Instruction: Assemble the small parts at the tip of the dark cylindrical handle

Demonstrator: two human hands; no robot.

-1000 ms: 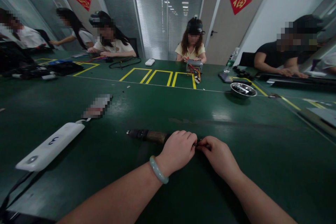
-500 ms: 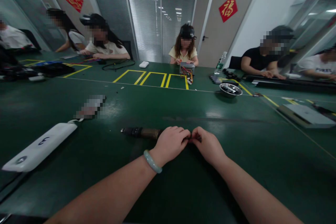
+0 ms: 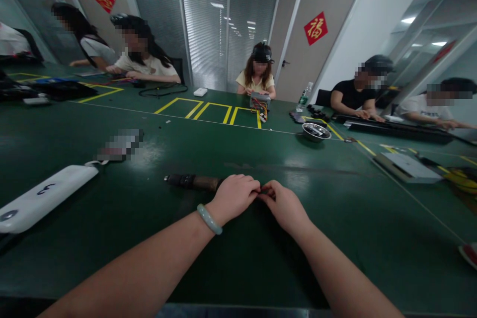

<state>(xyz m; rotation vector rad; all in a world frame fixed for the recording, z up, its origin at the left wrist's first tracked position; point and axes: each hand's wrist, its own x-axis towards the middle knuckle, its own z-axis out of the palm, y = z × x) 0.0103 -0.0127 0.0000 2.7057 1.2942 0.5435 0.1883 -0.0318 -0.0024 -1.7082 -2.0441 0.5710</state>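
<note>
A dark cylindrical tool that looks like an electric screwdriver (image 3: 203, 183) lies across the green table, its black collar and small silvery tip pointing left. My left hand (image 3: 236, 195), with a pale green bangle at the wrist, is closed over the tool's right part and hides it. Close beside those fingers, my right hand (image 3: 283, 204) is closed in a pinch at the tool's right end. Whatever sits between the right fingertips is hidden.
To the left lie a white power bank (image 3: 50, 198) marked 3 and a blurred-out phone-like item (image 3: 121, 145). Farther back stand a metal bowl (image 3: 316, 132) and a water bottle (image 3: 303, 97). A flat grey box (image 3: 408, 167) is at right. Several people work around the table.
The view has turned slightly to the right, so the surroundings appear farther left. Both hands stay at the right part of the tool, with only small finger shifts.
</note>
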